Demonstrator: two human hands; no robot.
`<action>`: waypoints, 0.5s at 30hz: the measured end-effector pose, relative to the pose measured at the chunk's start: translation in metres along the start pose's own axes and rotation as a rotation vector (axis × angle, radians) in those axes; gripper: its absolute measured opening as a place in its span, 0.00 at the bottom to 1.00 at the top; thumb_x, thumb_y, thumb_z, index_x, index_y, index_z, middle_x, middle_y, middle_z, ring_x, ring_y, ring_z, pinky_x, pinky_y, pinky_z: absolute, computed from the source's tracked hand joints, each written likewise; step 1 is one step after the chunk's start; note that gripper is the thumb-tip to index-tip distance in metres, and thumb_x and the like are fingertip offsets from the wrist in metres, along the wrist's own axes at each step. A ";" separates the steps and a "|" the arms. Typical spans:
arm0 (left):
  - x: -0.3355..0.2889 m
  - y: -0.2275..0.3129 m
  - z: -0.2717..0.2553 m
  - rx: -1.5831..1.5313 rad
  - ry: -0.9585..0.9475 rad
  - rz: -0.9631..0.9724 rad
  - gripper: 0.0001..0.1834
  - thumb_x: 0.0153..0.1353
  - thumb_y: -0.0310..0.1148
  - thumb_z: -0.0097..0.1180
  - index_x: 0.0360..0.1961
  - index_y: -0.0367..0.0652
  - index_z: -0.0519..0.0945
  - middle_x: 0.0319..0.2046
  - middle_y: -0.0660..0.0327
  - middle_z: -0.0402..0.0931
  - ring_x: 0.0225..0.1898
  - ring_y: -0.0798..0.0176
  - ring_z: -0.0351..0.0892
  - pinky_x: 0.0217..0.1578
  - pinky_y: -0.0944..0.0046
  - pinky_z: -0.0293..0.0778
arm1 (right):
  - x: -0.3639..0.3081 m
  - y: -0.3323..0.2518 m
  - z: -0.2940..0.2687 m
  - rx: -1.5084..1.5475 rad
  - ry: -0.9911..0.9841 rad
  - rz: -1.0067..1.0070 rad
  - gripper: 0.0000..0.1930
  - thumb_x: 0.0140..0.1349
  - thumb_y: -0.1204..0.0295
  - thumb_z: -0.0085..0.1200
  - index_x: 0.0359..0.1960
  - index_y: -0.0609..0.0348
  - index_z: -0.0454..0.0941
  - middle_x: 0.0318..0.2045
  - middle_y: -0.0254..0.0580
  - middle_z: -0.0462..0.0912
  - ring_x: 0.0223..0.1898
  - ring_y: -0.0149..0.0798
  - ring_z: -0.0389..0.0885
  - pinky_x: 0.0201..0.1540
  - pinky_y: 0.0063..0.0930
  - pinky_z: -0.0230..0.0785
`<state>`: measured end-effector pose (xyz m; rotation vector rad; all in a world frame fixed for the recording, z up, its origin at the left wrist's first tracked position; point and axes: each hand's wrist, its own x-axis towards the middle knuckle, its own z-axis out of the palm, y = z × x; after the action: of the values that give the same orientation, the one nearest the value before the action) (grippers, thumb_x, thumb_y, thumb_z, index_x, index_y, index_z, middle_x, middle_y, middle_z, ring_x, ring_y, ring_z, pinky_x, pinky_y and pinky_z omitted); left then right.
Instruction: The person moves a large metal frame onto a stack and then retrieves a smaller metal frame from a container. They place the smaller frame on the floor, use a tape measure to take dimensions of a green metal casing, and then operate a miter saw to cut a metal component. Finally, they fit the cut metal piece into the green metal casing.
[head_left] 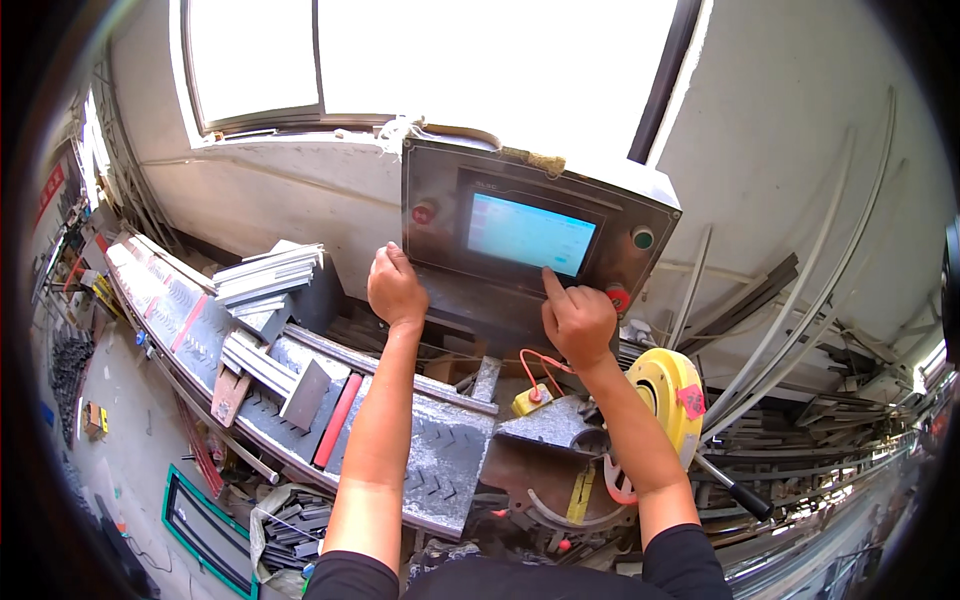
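Note:
In front of me a dark metal control box [440,235] carries a lit touchscreen [530,233]. My left hand [397,290] is closed, its fingers curled round the box's lower left edge; some fingertips are hidden. With its index finger stretched out, my right hand [580,318] touches the screen's lower edge, the other fingers bent and nothing held. Beside that hand sits a red knob [618,298]. A green button [642,238] is higher on the right, and a red button [423,212] is at the panel's left.
A long roller conveyor [410,465] runs off to the left, with grey profiles [270,275] stacked on it. Under my right forearm stands a yellow round saw guard [655,385] with a black-gripped lever [745,497]. Long metal strips [830,270] lean on the right wall.

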<state>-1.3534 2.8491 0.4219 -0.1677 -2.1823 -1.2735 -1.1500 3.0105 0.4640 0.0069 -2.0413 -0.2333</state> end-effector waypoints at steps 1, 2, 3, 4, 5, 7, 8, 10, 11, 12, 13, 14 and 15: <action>0.001 -0.002 -0.001 0.005 -0.001 -0.002 0.26 0.72 0.49 0.34 0.40 0.38 0.78 0.36 0.45 0.79 0.39 0.39 0.77 0.39 0.45 0.71 | -0.001 0.000 0.000 0.008 -0.005 -0.025 0.21 0.44 0.77 0.58 0.45 0.59 0.83 0.14 0.35 0.68 0.17 0.38 0.69 0.23 0.32 0.65; 0.000 -0.001 -0.001 0.000 -0.009 0.001 0.26 0.72 0.49 0.34 0.40 0.38 0.78 0.36 0.45 0.79 0.39 0.39 0.77 0.39 0.45 0.71 | -0.001 0.000 0.001 0.000 -0.008 -0.021 0.21 0.44 0.77 0.58 0.45 0.59 0.83 0.14 0.35 0.68 0.17 0.38 0.69 0.23 0.32 0.65; -0.001 0.001 -0.001 -0.004 -0.011 -0.006 0.26 0.72 0.49 0.34 0.40 0.38 0.78 0.35 0.45 0.79 0.39 0.39 0.77 0.39 0.45 0.71 | 0.000 -0.001 0.002 0.003 -0.012 -0.043 0.21 0.44 0.77 0.58 0.45 0.59 0.82 0.14 0.35 0.68 0.17 0.38 0.69 0.23 0.32 0.65; -0.002 0.001 0.000 -0.008 -0.012 -0.014 0.26 0.72 0.49 0.34 0.40 0.38 0.78 0.35 0.46 0.79 0.39 0.39 0.77 0.39 0.45 0.71 | -0.001 -0.001 0.002 0.006 -0.016 -0.066 0.21 0.44 0.77 0.58 0.46 0.59 0.82 0.14 0.35 0.68 0.17 0.38 0.69 0.23 0.31 0.65; -0.002 0.001 0.001 -0.011 0.003 -0.004 0.26 0.72 0.49 0.34 0.39 0.38 0.78 0.35 0.46 0.79 0.39 0.39 0.77 0.38 0.45 0.71 | 0.001 -0.001 0.001 -0.006 -0.017 -0.061 0.22 0.45 0.77 0.58 0.46 0.59 0.82 0.14 0.35 0.67 0.18 0.37 0.69 0.23 0.31 0.64; -0.002 0.003 0.002 -0.012 -0.004 -0.003 0.26 0.72 0.49 0.34 0.39 0.38 0.78 0.35 0.46 0.79 0.39 0.39 0.77 0.38 0.45 0.71 | 0.001 0.001 0.000 -0.028 -0.013 -0.040 0.21 0.45 0.76 0.58 0.46 0.59 0.82 0.15 0.35 0.68 0.18 0.37 0.70 0.23 0.31 0.64; -0.003 0.002 0.001 -0.010 -0.011 -0.009 0.26 0.72 0.49 0.34 0.39 0.38 0.78 0.35 0.46 0.79 0.39 0.39 0.77 0.39 0.45 0.71 | -0.001 0.001 0.001 -0.046 -0.015 -0.021 0.21 0.45 0.76 0.58 0.46 0.59 0.82 0.15 0.35 0.68 0.19 0.37 0.70 0.23 0.32 0.64; -0.003 0.002 0.002 -0.012 -0.012 -0.002 0.25 0.72 0.47 0.34 0.38 0.38 0.78 0.35 0.46 0.79 0.38 0.39 0.77 0.38 0.45 0.71 | -0.001 0.001 0.005 -0.068 -0.034 -0.004 0.20 0.46 0.76 0.58 0.45 0.59 0.82 0.15 0.35 0.68 0.19 0.38 0.70 0.23 0.32 0.65; -0.001 0.002 0.001 -0.012 -0.006 0.007 0.24 0.72 0.46 0.34 0.37 0.37 0.77 0.35 0.46 0.79 0.38 0.39 0.77 0.38 0.44 0.71 | 0.000 0.000 0.006 -0.087 -0.047 0.010 0.19 0.46 0.76 0.57 0.44 0.59 0.83 0.15 0.36 0.69 0.19 0.38 0.71 0.24 0.32 0.65; -0.001 0.001 0.001 -0.012 -0.005 0.006 0.24 0.72 0.46 0.34 0.37 0.37 0.77 0.35 0.46 0.79 0.38 0.39 0.77 0.38 0.44 0.71 | 0.000 0.000 0.004 -0.086 -0.047 0.009 0.19 0.46 0.76 0.57 0.44 0.59 0.83 0.15 0.36 0.69 0.19 0.38 0.71 0.24 0.32 0.65; -0.002 -0.001 0.001 -0.002 -0.007 -0.003 0.25 0.72 0.47 0.34 0.38 0.38 0.78 0.35 0.46 0.79 0.38 0.39 0.77 0.38 0.45 0.71 | 0.000 -0.002 0.000 -0.058 -0.025 0.032 0.18 0.46 0.76 0.57 0.43 0.59 0.83 0.15 0.36 0.69 0.19 0.39 0.71 0.24 0.33 0.65; -0.002 -0.001 0.001 0.008 -0.005 -0.013 0.26 0.72 0.48 0.33 0.39 0.38 0.78 0.36 0.45 0.79 0.39 0.39 0.77 0.39 0.46 0.71 | 0.000 -0.002 -0.002 -0.028 -0.001 0.053 0.18 0.46 0.76 0.58 0.42 0.59 0.83 0.15 0.37 0.69 0.19 0.39 0.71 0.24 0.33 0.65; -0.001 -0.002 0.002 0.010 0.000 -0.013 0.26 0.72 0.48 0.33 0.39 0.38 0.78 0.36 0.45 0.79 0.39 0.39 0.77 0.39 0.46 0.71 | -0.001 -0.001 -0.001 -0.024 0.002 0.050 0.18 0.46 0.76 0.58 0.42 0.59 0.83 0.15 0.37 0.69 0.19 0.39 0.71 0.24 0.33 0.65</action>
<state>-1.3539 2.8496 0.4191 -0.1505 -2.1928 -1.2700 -1.1488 3.0095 0.4637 -0.0594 -2.0341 -0.2266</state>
